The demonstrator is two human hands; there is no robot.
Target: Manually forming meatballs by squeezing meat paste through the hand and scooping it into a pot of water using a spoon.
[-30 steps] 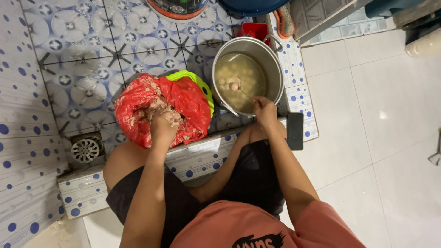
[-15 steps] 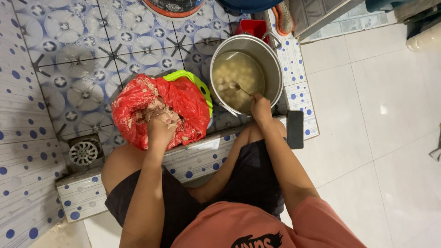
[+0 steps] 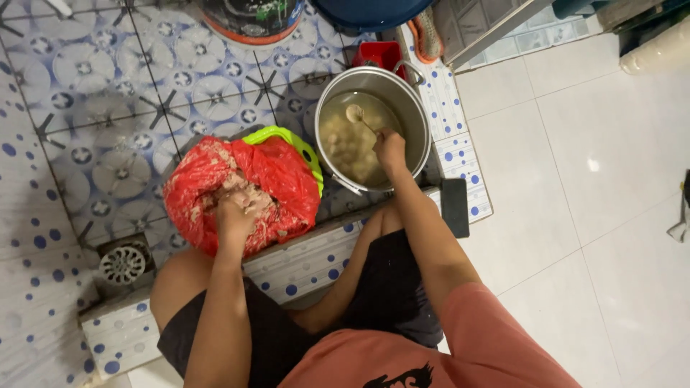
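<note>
1. While the person squats at the edge of a tiled wash area, the left hand point(image 3: 233, 215) is sunk into a mass of pinkish minced paste point(image 3: 241, 188), its fingers curled down and closed on a lump of it.
2. The paste lies in a red plastic bag point(image 3: 284, 179) that lines a lime-green basket point(image 3: 291, 140); only the basket's rim and handle show above the bag.
3. The basket sits on the patterned floor tiles point(image 3: 136, 100), just beside a steel pot point(image 3: 420, 118) on its right.
4. The right hand point(image 3: 389, 149) hovers over the pot's near side, fingers pinched shut around the handle of a spoon point(image 3: 357, 115).
5. The spoon's bowl carries a pale round lump and sits above the cloudy water in the middle of the pot.
6. More pale balls point(image 3: 348, 147) float in the water under and beside the hand.
7. A round metal floor drain point(image 3: 122, 264) is set in the tiles to the left of the bag, near the person's left knee.
8. A low kerb of white tiles with blue dots point(image 3: 302, 266) runs in front of the knees, between the person and the basket.
9. A dark flat oblong thing point(image 3: 454, 208) lies on the kerb to the right of the right forearm.
10. A small red container point(image 3: 381, 54) stands just behind the pot, touching or nearly touching its rim.
</note>
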